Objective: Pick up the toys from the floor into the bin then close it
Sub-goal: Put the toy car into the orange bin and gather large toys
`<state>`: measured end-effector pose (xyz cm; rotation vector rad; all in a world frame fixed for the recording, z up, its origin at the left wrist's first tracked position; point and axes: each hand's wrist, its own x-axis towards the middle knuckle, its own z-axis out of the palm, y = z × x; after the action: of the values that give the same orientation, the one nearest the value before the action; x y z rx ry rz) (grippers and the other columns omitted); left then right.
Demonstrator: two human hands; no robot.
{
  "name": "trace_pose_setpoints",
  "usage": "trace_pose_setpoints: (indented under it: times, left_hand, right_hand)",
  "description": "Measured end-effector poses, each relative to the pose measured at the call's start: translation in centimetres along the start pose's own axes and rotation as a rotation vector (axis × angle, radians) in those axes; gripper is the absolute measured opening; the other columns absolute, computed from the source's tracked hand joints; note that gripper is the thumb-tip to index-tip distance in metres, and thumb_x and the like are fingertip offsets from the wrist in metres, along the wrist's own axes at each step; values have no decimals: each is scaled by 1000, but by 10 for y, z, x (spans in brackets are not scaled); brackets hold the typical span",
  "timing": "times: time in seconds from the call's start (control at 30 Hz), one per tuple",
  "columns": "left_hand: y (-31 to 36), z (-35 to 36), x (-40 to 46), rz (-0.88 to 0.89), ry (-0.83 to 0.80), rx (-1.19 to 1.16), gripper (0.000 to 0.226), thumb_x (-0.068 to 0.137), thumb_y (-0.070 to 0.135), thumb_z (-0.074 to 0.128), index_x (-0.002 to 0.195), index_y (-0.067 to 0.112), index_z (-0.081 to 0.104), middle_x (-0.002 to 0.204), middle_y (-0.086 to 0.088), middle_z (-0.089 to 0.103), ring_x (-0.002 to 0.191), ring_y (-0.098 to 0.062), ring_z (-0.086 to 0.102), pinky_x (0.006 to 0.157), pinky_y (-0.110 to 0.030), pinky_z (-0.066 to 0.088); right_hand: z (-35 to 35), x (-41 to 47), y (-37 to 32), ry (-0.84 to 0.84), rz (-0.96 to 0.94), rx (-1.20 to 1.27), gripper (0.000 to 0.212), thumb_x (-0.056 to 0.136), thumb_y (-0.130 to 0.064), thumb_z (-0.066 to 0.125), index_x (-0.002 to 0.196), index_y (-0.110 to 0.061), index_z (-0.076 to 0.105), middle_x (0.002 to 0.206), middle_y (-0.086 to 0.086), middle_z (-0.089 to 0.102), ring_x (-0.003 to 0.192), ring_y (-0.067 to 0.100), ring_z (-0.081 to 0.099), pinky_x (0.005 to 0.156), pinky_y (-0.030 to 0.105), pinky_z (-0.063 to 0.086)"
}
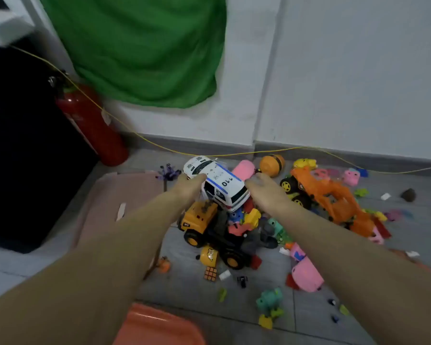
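A white toy police car point(217, 181) with a blue stripe and "110" on its roof is held above a heap of toys. My left hand point(189, 186) grips its front end and my right hand point(261, 186) grips its rear side. Under it lie a yellow toy truck point(200, 221) and several small coloured figures. An orange toy excavator point(329, 197) sprawls to the right. A pink toy point(306, 273) and a small puzzle cube point(210, 273) lie nearer me. An orange-red curved rim point(157, 324), maybe the bin, shows at the bottom edge.
A pink flat panel point(110, 195), maybe a lid, lies on the grey floor at left. A red fire extinguisher point(92, 125) leans by the wall. A yellow cord point(234, 154) runs along the baseboard. A green cloth point(144, 51) hangs above. A dark object point(23, 145) fills the left.
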<state>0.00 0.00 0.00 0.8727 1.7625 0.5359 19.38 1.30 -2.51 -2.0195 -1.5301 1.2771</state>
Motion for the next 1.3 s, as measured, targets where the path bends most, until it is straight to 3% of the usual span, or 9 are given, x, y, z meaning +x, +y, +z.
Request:
trace_pose_setpoints:
  times: [0.13, 0.3, 0.4, 0.53, 0.67, 0.87, 1.03, 1.17, 1.3]
  left_hand:
    - [-18, 22, 70, -7, 24, -97, 75, 99, 42, 51, 157, 16, 11, 153, -8, 34, 132, -28, 43, 93, -32, 35]
    - [-24, 29, 112, -62, 19, -131, 85, 93, 51, 54, 157, 28, 2, 159, -8, 25, 137, -34, 36, 107, -44, 33]
    - [-27, 37, 125, -84, -28, -147, 78, 93, 53, 51, 155, 26, 14, 155, -8, 34, 130, -33, 45, 96, -40, 40]
    - [-27, 41, 130, -46, -43, -188, 68, 92, 53, 52, 149, 23, 31, 138, -7, 54, 105, -25, 58, 78, -32, 42]
    - [-21, 35, 120, -29, -73, -232, 61, 94, 58, 46, 140, 19, 46, 131, -10, 60, 104, -22, 57, 95, -34, 37]
    - [-9, 25, 78, -25, -105, -402, 69, 87, 70, 44, 126, 17, 65, 116, -17, 69, 112, -35, 62, 103, -41, 45]
    - [0, -5, 23, -27, -204, -608, 66, 85, 71, 47, 100, 11, 72, 88, -12, 75, 89, -28, 66, 97, -36, 47]
    - [3, -47, -31, -16, -293, -699, 81, 78, 81, 44, 114, 14, 71, 107, -13, 74, 87, -32, 74, 80, -43, 58]
    - [-12, -81, -79, 36, -148, -740, 66, 77, 65, 65, 121, 15, 67, 108, -12, 74, 99, -31, 71, 91, -49, 53]
  right_hand:
    - [33, 67, 32, 3, 52, 143, 39, 88, -55, 42, 110, -24, 52, 109, 1, 53, 97, 23, 53, 81, 34, 36]
    - [59, 103, 35, -108, 228, 346, 72, 84, -60, 42, 147, -25, 37, 147, 1, 44, 128, 31, 48, 102, 47, 43]
    - [67, 108, 33, -144, 291, 462, 85, 67, -66, 58, 143, -32, 39, 140, 3, 53, 117, 33, 56, 97, 52, 47]
    - [72, 114, 42, -71, 219, 635, 61, 79, -48, 73, 126, -27, 41, 108, 3, 64, 85, 21, 67, 62, 32, 53]
    - [74, 107, 38, 101, 38, 542, 63, 64, -47, 84, 111, -30, 46, 112, 5, 63, 91, 22, 67, 82, 44, 58]
    - [57, 62, 4, 303, -347, 215, 63, 64, -36, 86, 112, -29, 47, 117, 6, 34, 97, 20, 50, 89, 33, 50]
    - [51, 4, -14, 360, -604, 37, 73, 62, -38, 85, 122, -33, 43, 117, 0, 30, 113, 24, 44, 94, 40, 50]
    - [54, -60, -31, 388, -842, -133, 78, 67, -38, 81, 133, -27, 43, 125, 1, 30, 118, 22, 41, 95, 38, 50]
    - [61, -115, -51, 373, -1111, -243, 65, 76, -38, 76, 132, -21, 47, 128, 7, 35, 115, 26, 46, 89, 40, 52]
